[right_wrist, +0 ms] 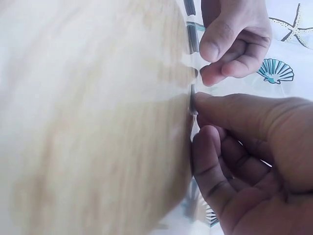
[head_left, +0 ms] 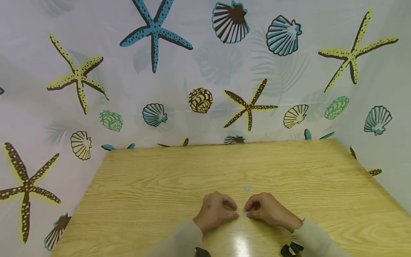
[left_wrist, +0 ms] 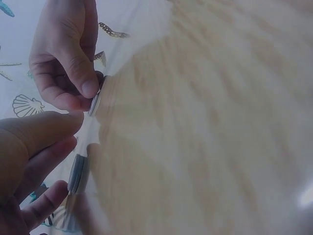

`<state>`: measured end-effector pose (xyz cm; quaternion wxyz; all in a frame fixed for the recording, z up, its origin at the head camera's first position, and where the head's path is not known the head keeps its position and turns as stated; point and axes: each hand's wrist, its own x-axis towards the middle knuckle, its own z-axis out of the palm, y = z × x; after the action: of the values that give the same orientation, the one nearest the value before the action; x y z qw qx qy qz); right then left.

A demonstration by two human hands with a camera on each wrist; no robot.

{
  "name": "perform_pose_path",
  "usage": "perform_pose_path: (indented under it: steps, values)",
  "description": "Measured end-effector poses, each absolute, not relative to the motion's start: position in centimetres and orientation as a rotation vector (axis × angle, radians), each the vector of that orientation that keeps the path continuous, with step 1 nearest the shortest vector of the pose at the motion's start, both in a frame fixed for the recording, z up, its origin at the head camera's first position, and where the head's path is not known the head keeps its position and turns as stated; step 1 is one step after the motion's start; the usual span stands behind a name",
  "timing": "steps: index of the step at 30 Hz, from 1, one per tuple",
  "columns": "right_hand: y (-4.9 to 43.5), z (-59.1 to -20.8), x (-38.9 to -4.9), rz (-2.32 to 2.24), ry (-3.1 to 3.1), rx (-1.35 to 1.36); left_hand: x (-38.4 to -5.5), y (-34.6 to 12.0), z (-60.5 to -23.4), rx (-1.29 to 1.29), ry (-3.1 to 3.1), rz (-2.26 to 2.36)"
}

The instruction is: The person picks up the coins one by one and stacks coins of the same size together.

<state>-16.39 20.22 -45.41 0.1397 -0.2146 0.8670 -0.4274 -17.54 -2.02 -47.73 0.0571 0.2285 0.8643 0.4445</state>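
Observation:
My right hand (head_left: 270,210) pinches a small round pale-grey disc (head_left: 245,213) between thumb and fingertips, low over the wooden table. In the right wrist view this disc (right_wrist: 192,100) appears edge-on at the thumb tip. My left hand (head_left: 216,210) is just left of it, thumb and fingers loosely bent with a gap between them and nothing held. A second pale-grey disc (head_left: 247,188) lies flat on the table, a little beyond both hands. In the left wrist view, a grey disc edge (left_wrist: 77,174) shows near the left fingers.
The wood-grain table (head_left: 154,175) extends around both hands. Behind and beside it hangs a white cloth (head_left: 179,128) printed with starfish and shells. A dark wrist strap (head_left: 291,249) shows at the right sleeve. Light glares on the table near its front.

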Motion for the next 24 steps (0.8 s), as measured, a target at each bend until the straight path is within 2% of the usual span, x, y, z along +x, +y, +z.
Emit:
perform_pose_path:
  steps: [24]
  values:
    - [20.4,-45.5,-16.3,-1.261,2.502,-0.603,-17.3,-0.1,-47.8,0.781,2.686,1.294]
